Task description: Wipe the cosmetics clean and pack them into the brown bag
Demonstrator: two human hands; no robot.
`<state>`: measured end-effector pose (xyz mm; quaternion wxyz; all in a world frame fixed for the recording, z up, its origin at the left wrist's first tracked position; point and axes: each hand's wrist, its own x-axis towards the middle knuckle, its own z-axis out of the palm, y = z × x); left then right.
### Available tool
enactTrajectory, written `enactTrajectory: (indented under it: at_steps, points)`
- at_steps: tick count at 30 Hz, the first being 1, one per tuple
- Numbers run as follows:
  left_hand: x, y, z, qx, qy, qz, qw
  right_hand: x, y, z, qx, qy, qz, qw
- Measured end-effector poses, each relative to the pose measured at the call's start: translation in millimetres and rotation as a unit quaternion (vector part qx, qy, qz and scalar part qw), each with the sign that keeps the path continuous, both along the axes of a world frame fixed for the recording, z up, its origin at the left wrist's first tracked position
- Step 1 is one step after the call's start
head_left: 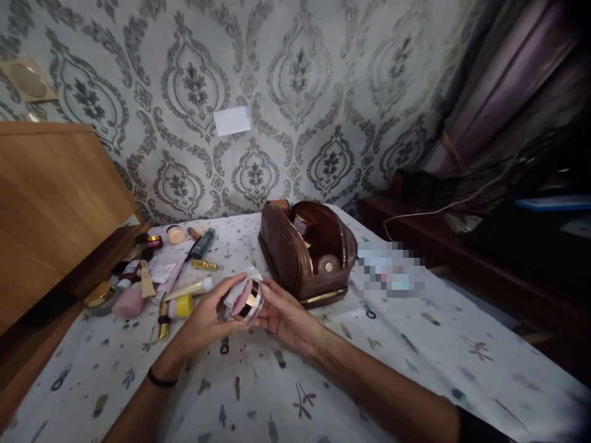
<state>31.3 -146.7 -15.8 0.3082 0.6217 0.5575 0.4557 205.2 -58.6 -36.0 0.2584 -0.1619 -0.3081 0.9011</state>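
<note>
Between my hands, above the patterned cloth, is a small cosmetic jar (pixel 252 300) with a pink side, a shiny rose-gold band and a clear rim, held tilted. My right hand (pixel 289 317) grips it from the right, fingers at its top and underside. My left hand (pixel 210 317) is closed around a crumpled white tissue (pixel 239 289), which presses against the jar's left side. Part of the tissue is hidden by my left fingers. Just behind my right hand stands a brown leather toiletry bag (pixel 284 258), unzipped, with a glittery box (pixel 300 226) inside.
Several cosmetics lie at the left, among them a pink bottle (pixel 130 300), a yellow-capped jar (pixel 183 306), a cream tube (pixel 190 288), a gold tube (pixel 204 264) and a green tube (pixel 203 243). A wooden panel (pixel 60 209) borders the left; a pixelated patch (pixel 392 269) lies right of the bag.
</note>
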Motion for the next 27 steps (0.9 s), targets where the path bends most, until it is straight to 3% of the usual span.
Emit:
enactTrajectory:
  at_steps: [5, 9, 12, 16, 19, 24, 27]
  points:
    - [-5, 6, 12.6, 0.007, -0.134, 0.055, 0.989, -8, 11, 21.9, 0.016, 0.034, -0.022, 0.999]
    - [-3, 15, 21.1, 0.059, -0.118, 0.167, 0.977, -25, 15, 19.1, 0.044, 0.084, -0.077, 0.993]
    - [1, 20, 14.7, 0.088, -0.092, 0.243, 0.962, -34, 12, 7.9, 0.052, 0.1, -0.12, 0.986]
    - [13, 20, -6.7, 0.129, -0.042, 0.309, 0.941, -34, 5, -5.3, 0.06, 0.066, -0.149, 0.985]
    - [22, 13, -21.8, 0.189, 0.054, 0.272, 0.942, -33, 2, -10.7, 0.06, 0.056, -0.161, 0.983]
    - [32, 4, -34.8, 0.249, 0.248, 0.069, 0.934, -34, 1, -18.8, 0.026, 0.024, -0.19, 0.981]
    - [32, 5, -36.2, 0.223, 0.254, 0.066, 0.939, -34, 0, -22.5, 0.017, 0.013, -0.19, 0.982]
